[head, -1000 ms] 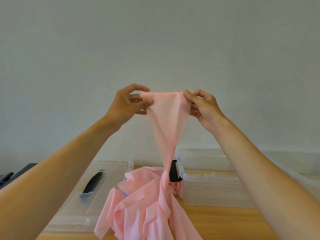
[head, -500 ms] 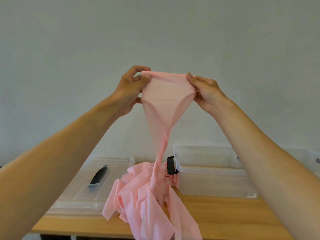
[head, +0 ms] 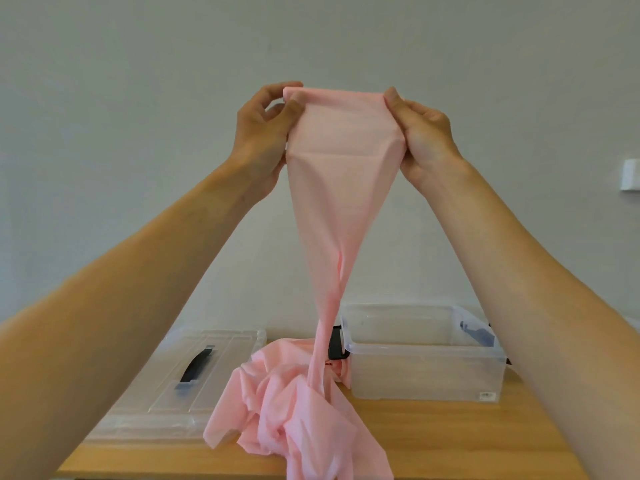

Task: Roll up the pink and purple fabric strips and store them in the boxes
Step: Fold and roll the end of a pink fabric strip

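A long pink fabric strip [head: 341, 174] hangs stretched between my hands, high above the table. My left hand [head: 261, 129] pinches its upper left corner, and my right hand [head: 420, 133] pinches the upper right corner. The strip narrows downward and ends in a crumpled pink heap [head: 294, 407] on the wooden table [head: 450, 441], part of it spilling over the front edge. An open clear plastic box [head: 426, 372] with black latches stands to the right of the heap. No purple strip is in view.
A clear box lid [head: 194, 375] with a dark handle lies flat on the table's left side. A plain wall stands close behind the table, with a white fitting [head: 629, 174] on it at the right.
Both hands have risen and moved slightly apart, spreading the strip's top edge wider and drawing more fabric up from the heap. More of the table and box shows.
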### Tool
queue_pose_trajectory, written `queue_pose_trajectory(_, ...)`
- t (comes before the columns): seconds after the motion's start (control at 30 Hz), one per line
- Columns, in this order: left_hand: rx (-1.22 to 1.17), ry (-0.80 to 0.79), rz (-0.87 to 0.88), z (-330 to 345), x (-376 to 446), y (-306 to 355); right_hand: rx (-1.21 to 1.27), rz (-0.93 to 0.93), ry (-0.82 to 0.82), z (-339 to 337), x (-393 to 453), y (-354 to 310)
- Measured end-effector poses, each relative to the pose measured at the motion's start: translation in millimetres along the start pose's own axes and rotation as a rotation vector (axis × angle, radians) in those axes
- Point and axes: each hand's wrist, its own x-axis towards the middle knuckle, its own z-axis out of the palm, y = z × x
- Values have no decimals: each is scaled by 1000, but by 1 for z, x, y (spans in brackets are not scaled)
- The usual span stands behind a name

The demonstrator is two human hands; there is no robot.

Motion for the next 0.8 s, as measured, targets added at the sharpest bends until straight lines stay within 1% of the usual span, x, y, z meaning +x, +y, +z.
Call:
queue_pose_trajectory(0.07,106,22,27,-3,-2,-4,-39,21,-12,-1,1,4)
queue_pose_trajectory(0.13,259,30,43,-9,-6,-13,-102,89,-40,-6,-1,16)
queue_pose_trajectory(0.23,371,-10,13,-25,-16,-34,-64,212,-96,-15,-11,42)
queue_pose_trajectory(0.33,358,-54,-76,-42,-28,-60,5,280,-127,-27,-26,71)
queue_pose_trajectory(0.5,314,-70,-174,-64,-57,-97,22,347,-227,-44,-56,110)
queue_pose_trajectory(0.7,182,-75,-345,-89,-96,-127,-166,311,-248,-53,-89,152)
queue_pose_trajectory(0.8,213,-123,-373,-101,-120,-140,-248,300,-203,-57,-107,171)
